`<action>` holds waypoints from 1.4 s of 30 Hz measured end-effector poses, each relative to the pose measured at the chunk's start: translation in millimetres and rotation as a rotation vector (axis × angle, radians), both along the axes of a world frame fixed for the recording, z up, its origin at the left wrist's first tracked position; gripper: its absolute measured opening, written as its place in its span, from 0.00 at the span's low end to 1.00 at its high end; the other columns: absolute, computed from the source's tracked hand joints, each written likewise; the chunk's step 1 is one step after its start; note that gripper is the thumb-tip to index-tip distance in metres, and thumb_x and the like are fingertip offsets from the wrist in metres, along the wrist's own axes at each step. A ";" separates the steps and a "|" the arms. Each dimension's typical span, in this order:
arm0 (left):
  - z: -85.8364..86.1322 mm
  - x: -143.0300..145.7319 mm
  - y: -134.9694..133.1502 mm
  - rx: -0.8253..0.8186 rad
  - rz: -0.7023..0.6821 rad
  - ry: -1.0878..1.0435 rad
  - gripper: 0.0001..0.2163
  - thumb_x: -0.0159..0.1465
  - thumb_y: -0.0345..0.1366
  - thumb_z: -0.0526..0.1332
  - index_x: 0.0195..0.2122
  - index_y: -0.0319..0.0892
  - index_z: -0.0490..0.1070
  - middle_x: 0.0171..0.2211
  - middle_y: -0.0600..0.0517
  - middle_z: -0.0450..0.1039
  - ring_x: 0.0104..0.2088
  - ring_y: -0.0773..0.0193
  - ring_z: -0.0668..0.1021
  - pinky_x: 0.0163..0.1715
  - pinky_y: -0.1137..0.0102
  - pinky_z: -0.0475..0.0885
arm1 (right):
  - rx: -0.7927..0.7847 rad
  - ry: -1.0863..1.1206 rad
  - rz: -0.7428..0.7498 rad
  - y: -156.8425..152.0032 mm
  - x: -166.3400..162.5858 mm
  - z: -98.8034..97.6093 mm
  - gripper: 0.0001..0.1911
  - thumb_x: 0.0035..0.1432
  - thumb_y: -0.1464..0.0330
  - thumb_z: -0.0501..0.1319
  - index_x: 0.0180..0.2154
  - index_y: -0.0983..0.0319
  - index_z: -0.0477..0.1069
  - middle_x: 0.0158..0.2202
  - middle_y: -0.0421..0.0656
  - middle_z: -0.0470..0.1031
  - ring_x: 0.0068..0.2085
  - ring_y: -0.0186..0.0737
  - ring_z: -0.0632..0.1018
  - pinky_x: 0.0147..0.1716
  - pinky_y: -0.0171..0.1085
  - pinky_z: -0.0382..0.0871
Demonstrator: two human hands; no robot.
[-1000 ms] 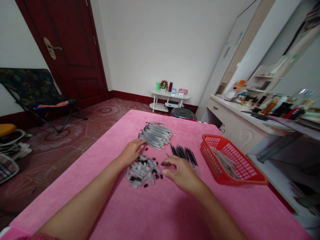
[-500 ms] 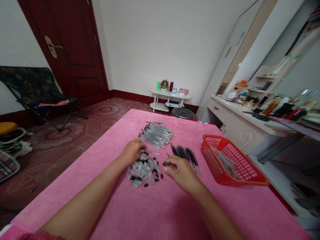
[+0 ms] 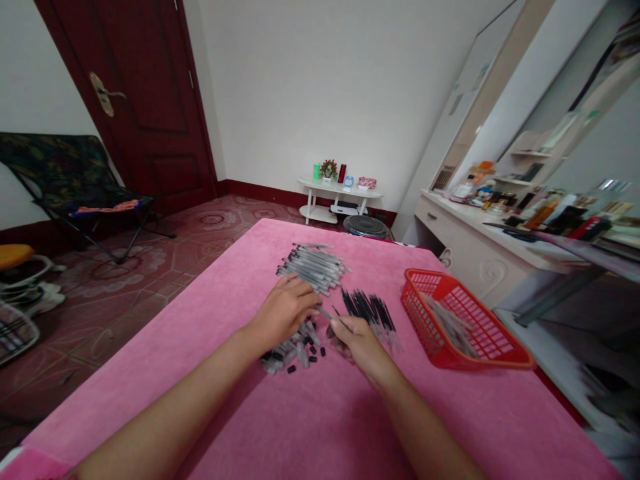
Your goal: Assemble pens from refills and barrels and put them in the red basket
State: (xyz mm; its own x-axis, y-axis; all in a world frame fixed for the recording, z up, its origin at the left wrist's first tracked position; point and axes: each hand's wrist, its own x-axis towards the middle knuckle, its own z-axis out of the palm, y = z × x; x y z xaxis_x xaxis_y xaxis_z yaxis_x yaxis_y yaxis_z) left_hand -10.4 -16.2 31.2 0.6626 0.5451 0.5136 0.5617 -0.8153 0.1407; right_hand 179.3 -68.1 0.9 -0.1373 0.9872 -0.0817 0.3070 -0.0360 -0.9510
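My left hand (image 3: pixel 286 311) is curled over the pile of small clear and black pen caps (image 3: pixel 298 351) and grips a clear pen barrel (image 3: pixel 325 313). The barrel points right toward my right hand (image 3: pixel 356 339). The fingers of that hand are pinched shut on a thin refill at the barrel's end. A heap of clear pen barrels (image 3: pixel 313 265) lies just beyond my left hand. A bunch of black refills (image 3: pixel 371 307) lies just beyond my right hand. Everything rests on a pink cloth-covered table (image 3: pixel 310 413).
A red plastic basket (image 3: pixel 479 362) with several finished pens stands at the right of the table. Past the right edge is a white dresser (image 3: pixel 465 247) crowded with bottles. A folding chair (image 3: pixel 65 180), a dark red door (image 3: pixel 140 100) and a small white side table (image 3: pixel 337 195) stand beyond.
My left hand pulled a barrel from the heap and swung right over the caps. My right hand closed from flat to a pinch and moved up to meet it.
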 end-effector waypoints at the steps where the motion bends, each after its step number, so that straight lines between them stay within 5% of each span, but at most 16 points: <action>1: -0.5 0.8 -1.6 0.036 -0.017 0.011 0.09 0.64 0.36 0.54 0.40 0.46 0.73 0.34 0.51 0.72 0.40 0.61 0.71 0.52 0.58 0.56 | -0.070 0.077 -0.004 -0.6 -0.5 0.4 0.21 0.57 0.53 0.50 0.25 0.63 0.66 0.16 0.36 0.60 0.16 0.29 0.58 0.17 0.31 0.49; 4: -2.3 2.3 -4.7 0.044 -0.046 0.060 0.11 0.65 0.35 0.51 0.39 0.46 0.73 0.31 0.51 0.72 0.36 0.62 0.71 0.51 0.59 0.56 | -0.166 0.193 0.028 -2.4 -1.5 1.7 0.23 0.55 0.49 0.51 0.23 0.62 0.63 0.15 0.33 0.55 0.15 0.27 0.52 0.15 0.31 0.44; 6: -3.4 2.6 -5.8 -0.034 -0.048 0.094 0.12 0.64 0.34 0.51 0.38 0.44 0.74 0.29 0.49 0.71 0.33 0.62 0.71 0.44 0.63 0.60 | -0.066 0.137 0.070 -2.9 -1.8 2.5 0.23 0.56 0.51 0.51 0.22 0.62 0.61 0.16 0.33 0.54 0.17 0.28 0.53 0.17 0.31 0.45; 13: -18.7 -13.2 9.6 -0.338 0.070 -0.009 0.11 0.61 0.37 0.52 0.24 0.44 0.69 0.21 0.53 0.67 0.24 0.65 0.67 0.27 0.70 0.57 | 0.417 -0.606 0.000 -4.9 10.0 17.0 0.13 0.59 0.66 0.53 0.25 0.61 0.68 0.25 0.40 0.71 0.28 0.35 0.70 0.28 0.32 0.54; 16: -23.8 -25.6 24.8 -0.524 0.142 -0.362 0.16 0.63 0.44 0.50 0.23 0.42 0.65 0.17 0.56 0.59 0.20 0.69 0.62 0.24 0.73 0.56 | 0.466 -0.741 -0.042 -5.5 17.6 22.7 0.11 0.60 0.66 0.53 0.29 0.60 0.70 0.29 0.42 0.75 0.30 0.36 0.73 0.29 0.33 0.54; 19: -22.3 -27.4 31.6 -0.786 0.021 -0.907 0.15 0.64 0.47 0.50 0.30 0.40 0.64 0.17 0.58 0.59 0.18 0.72 0.62 0.21 0.75 0.58 | 0.404 -0.772 -0.035 -6.2 14.8 18.7 0.13 0.61 0.64 0.53 0.29 0.60 0.71 0.27 0.43 0.75 0.29 0.37 0.74 0.28 0.33 0.54; 22: -19.4 -17.9 26.9 -1.039 -0.148 -1.240 0.12 0.59 0.43 0.60 0.37 0.41 0.61 0.26 0.55 0.70 0.25 0.70 0.73 0.28 0.74 0.68 | 0.409 -0.728 0.047 -7.5 4.2 9.8 0.08 0.55 0.62 0.60 0.32 0.60 0.74 0.33 0.44 0.77 0.35 0.39 0.75 0.32 0.33 0.58; 27: -20.9 -0.1 11.9 -1.304 -0.290 -1.348 0.14 0.56 0.35 0.64 0.38 0.42 0.59 0.43 0.47 0.75 0.44 0.59 0.78 0.48 0.62 0.69 | 0.390 -0.424 0.041 -6.3 -7.3 1.5 0.11 0.57 0.62 0.58 0.36 0.61 0.74 0.35 0.43 0.76 0.36 0.38 0.75 0.35 0.33 0.63; 33: -27.5 11.3 1.1 -1.346 -0.328 -1.307 0.14 0.57 0.36 0.64 0.39 0.43 0.58 0.40 0.48 0.76 0.45 0.58 0.78 0.47 0.60 0.70 | 0.136 0.069 -0.005 -2.5 -10.5 -4.3 0.22 0.60 0.54 0.49 0.27 0.65 0.69 0.19 0.39 0.69 0.18 0.32 0.68 0.19 0.31 0.60; 42: -30.7 15.1 -1.1 -1.344 -0.256 -1.325 0.16 0.55 0.38 0.65 0.38 0.44 0.58 0.36 0.51 0.76 0.42 0.59 0.79 0.46 0.60 0.71 | 0.259 -0.057 -0.123 -2.7 -6.5 -1.9 0.16 0.55 0.61 0.57 0.23 0.64 0.73 0.22 0.41 0.73 0.23 0.34 0.71 0.23 0.31 0.61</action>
